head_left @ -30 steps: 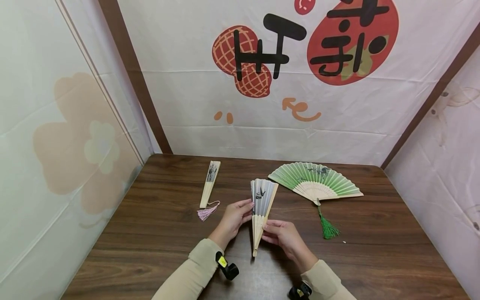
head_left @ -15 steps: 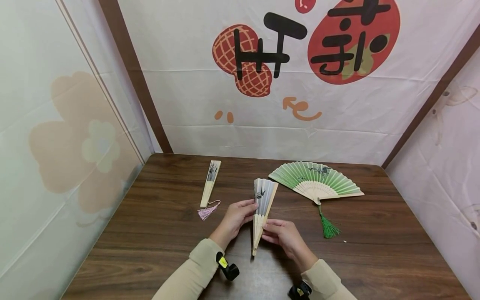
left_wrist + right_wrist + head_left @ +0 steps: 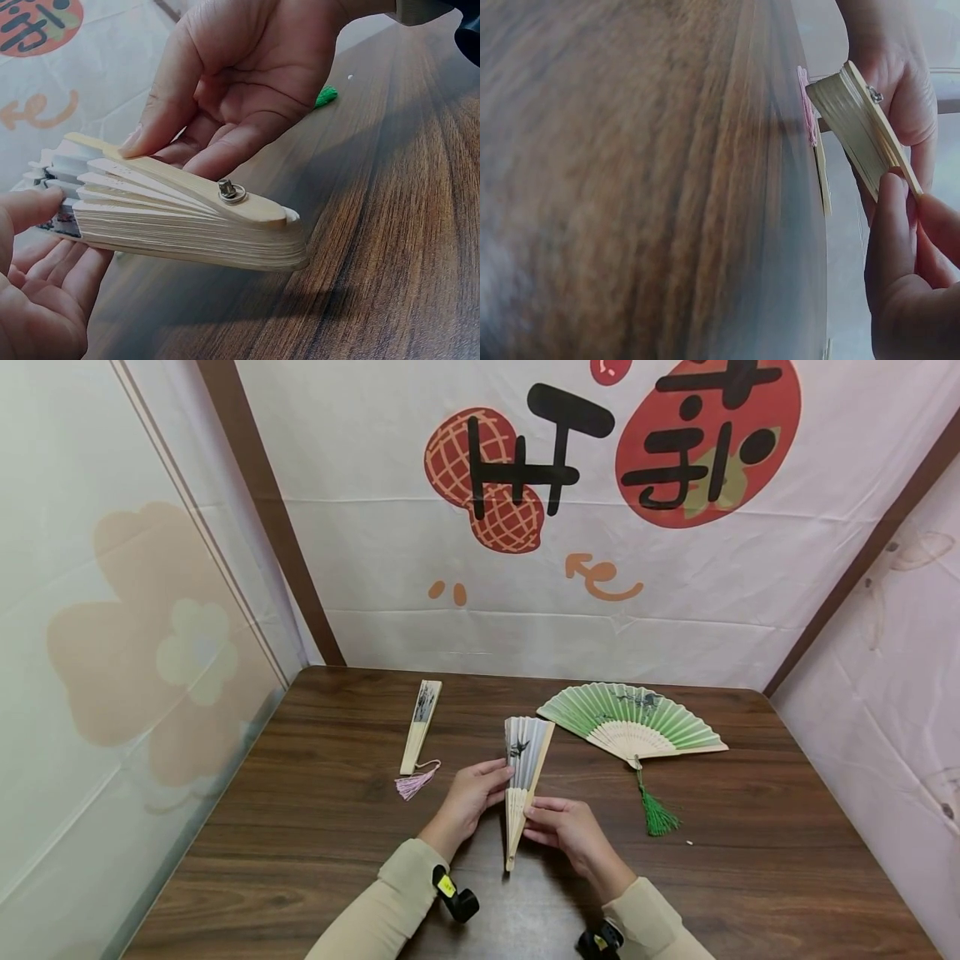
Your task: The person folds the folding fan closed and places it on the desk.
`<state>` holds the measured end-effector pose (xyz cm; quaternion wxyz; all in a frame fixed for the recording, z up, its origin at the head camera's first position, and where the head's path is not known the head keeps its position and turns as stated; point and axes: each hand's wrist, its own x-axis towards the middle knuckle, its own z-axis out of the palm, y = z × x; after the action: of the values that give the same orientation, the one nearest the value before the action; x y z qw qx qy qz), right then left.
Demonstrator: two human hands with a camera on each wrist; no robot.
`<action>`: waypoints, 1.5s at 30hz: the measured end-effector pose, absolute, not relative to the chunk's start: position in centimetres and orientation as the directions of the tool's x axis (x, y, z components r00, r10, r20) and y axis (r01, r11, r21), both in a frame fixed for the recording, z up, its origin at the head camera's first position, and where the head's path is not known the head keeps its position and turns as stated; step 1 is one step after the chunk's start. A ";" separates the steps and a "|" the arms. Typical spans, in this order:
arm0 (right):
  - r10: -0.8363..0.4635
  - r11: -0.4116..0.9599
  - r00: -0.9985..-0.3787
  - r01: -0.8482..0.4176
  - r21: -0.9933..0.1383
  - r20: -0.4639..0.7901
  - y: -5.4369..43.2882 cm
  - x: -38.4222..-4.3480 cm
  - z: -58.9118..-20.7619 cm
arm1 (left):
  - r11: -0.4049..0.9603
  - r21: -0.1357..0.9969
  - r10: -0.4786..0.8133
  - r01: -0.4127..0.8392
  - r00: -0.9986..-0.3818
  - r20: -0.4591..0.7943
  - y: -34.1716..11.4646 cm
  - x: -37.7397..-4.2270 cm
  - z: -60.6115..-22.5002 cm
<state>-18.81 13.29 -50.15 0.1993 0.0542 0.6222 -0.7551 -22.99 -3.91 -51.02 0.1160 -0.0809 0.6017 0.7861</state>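
Observation:
Between the two hands is a partly spread folding fan (image 3: 519, 777), with pale wooden ribs and a grey-white leaf bearing a dark print. It is held above the table, pivot end toward the person. My left hand (image 3: 467, 797) grips its left side, thumb on the leaf and fingers beneath, as the left wrist view shows. The right hand (image 3: 570, 835) pinches the right outer rib (image 3: 180, 176) between thumb and fingers. A metal pivot pin (image 3: 229, 190) with a small ring shows at the narrow end. Most ribs are still stacked together on the left side.
A closed folding fan (image 3: 420, 731) with a pink tassel (image 3: 414, 783) lies at the back left of the wooden table (image 3: 300, 860). A spread green fan (image 3: 633, 722) with a green tassel (image 3: 658, 814) lies at the back right. A tiny white bit (image 3: 689, 842) lies near that tassel.
The held fan's left edge shifts slightly right, then back left, with the left fingers staying on it. The right hand keeps its pinch; the other fans stay put.

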 end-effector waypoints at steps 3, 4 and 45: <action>-0.249 -0.139 -0.912 0.368 -0.919 -0.327 13.2 -18.8 -50.1 | -0.245 0.929 0.094 -0.278 -0.960 -0.263 -3.9 -22.9 -51.0; -0.252 -0.136 -0.910 0.369 -0.919 -0.328 13.2 -18.8 -50.0 | -0.244 0.928 0.095 -0.280 -0.960 -0.264 -3.9 -22.8 -51.0; -0.160 -0.066 -0.941 0.311 -0.948 -0.298 12.2 -18.8 -49.6 | -0.224 0.941 0.084 -0.254 -0.967 -0.241 -3.5 -22.5 -50.7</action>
<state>-18.83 12.21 -49.58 0.1618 0.0569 0.6639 -0.7279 -22.48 -3.54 -50.70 0.1085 -0.0693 0.6134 0.7792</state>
